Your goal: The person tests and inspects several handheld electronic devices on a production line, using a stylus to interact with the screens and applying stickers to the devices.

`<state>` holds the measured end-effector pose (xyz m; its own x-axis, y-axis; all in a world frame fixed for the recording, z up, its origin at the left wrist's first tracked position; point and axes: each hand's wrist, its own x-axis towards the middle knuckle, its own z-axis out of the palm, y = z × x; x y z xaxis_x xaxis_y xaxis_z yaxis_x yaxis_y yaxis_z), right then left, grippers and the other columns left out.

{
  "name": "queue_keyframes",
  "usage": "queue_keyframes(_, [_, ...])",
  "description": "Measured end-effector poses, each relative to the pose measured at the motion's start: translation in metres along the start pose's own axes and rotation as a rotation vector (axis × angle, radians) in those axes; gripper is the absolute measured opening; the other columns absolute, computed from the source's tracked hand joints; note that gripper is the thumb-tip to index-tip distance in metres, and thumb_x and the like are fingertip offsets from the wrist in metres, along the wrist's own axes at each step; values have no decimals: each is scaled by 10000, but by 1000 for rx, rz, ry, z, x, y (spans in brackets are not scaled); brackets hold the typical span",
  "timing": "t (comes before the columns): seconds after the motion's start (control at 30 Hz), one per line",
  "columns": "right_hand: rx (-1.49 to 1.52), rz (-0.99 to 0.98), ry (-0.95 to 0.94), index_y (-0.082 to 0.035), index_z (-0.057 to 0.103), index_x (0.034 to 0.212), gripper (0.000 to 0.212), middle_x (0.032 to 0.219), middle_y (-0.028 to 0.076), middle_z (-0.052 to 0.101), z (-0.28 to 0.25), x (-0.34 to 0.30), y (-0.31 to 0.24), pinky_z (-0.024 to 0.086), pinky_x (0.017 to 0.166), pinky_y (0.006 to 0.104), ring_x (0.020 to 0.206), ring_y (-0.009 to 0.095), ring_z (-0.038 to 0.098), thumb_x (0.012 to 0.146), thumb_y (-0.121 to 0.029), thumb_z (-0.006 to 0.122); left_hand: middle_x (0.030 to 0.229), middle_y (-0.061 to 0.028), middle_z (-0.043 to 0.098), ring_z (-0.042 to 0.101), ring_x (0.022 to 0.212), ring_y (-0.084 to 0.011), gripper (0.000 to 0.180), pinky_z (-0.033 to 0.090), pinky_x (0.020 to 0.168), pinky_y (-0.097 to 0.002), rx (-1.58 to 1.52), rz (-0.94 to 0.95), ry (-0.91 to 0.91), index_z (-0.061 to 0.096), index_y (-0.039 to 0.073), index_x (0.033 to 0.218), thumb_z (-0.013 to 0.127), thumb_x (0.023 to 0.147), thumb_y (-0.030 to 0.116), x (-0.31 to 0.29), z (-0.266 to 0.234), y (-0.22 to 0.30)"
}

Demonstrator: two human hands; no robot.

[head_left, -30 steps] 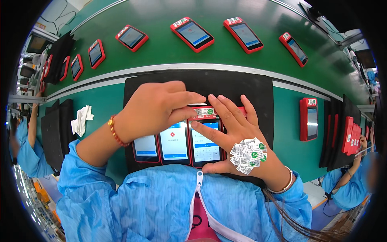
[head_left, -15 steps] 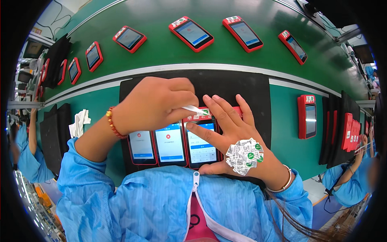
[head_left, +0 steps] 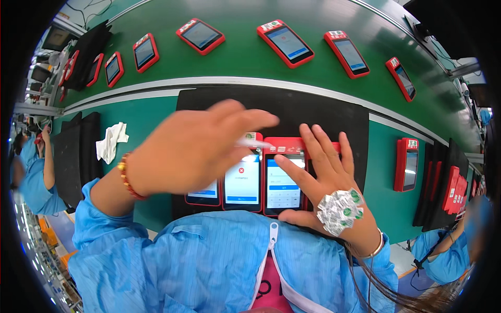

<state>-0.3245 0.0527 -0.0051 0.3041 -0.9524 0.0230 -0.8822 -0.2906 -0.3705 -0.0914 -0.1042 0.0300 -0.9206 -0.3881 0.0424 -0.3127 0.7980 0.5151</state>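
Observation:
My left hand [head_left: 182, 148], blurred by motion, pinches a thin white pointed strip [head_left: 255, 143] whose exact kind I cannot make out. Its tip hovers at the red top end of the right-hand handheld terminal [head_left: 283, 180], which has a lit keypad screen. My right hand [head_left: 329, 182] lies with fingers spread over that terminal's right side. A cluster of small white and green stickers [head_left: 340, 211] sits on the back of this hand. Left of that terminal are a second terminal [head_left: 241, 180] with a red cross on screen and a third terminal [head_left: 203, 195], partly covered by my left hand.
Beneath the terminals is a black mat [head_left: 292, 107] on the green bench. Several red terminals [head_left: 286, 44] lie along the far green surface. At right stand more red terminals [head_left: 407, 164] and black dividers [head_left: 430, 182]. A crumpled white cloth [head_left: 111, 142] lies left. Co-workers in blue flank both sides.
The view has shifted, so the bench appears farther right. My left hand has lifted its fingers somewhat; the green-and-white label at the right-hand terminal's top no longer shows. My right hand keeps its place.

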Motion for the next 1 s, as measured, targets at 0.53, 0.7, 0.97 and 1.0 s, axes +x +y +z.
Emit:
queue_keyframes(0.53, [25, -22, -1, -261, 522, 1520, 876, 1566, 270, 406, 27, 53, -44, 138, 1212, 656, 1480, 416, 365, 782, -698, 699, 777, -35, 623, 652, 672, -227, 185, 491, 557, -382, 423, 74, -87, 758, 150, 1045, 688, 875, 153, -33, -20, -31])
queue_keyframes(0.7, [35, -25, -7, -262, 529, 1514, 885, 1559, 263, 416, 28, 56, -43, 143, 1210, 655, 1470, 406, 386, 762, -687, 722, 759, -31, 598, 643, 665, -215, 252, 475, 530, -352, 442, 58, 35, 746, 150, 1101, 695, 855, 128, -47, 9, -37])
queue_keyframes(0.97, [25, -36, -5, -238, 543, 1509, 895, 1575, 260, 401, 33, 49, -41, 174, 1195, 646, 1457, 433, 385, 776, -733, 680, 824, -62, 641, 647, 705, -245, 291, 506, 606, -359, -68, -12, 149, 760, 99, 1096, 803, 821, 183, -31, 11, -60])
queue_keyframes(1.0, [40, -28, 1, -223, 522, 1526, 914, 1575, 257, 390, 37, 47, -38, 170, 1186, 658, 1459, 436, 376, 782, -732, 672, 846, -69, 669, 662, 733, -256, 246, 521, 632, -364, -164, 36, 136, 774, 84, 1025, 812, 805, 188, -17, 16, -67])
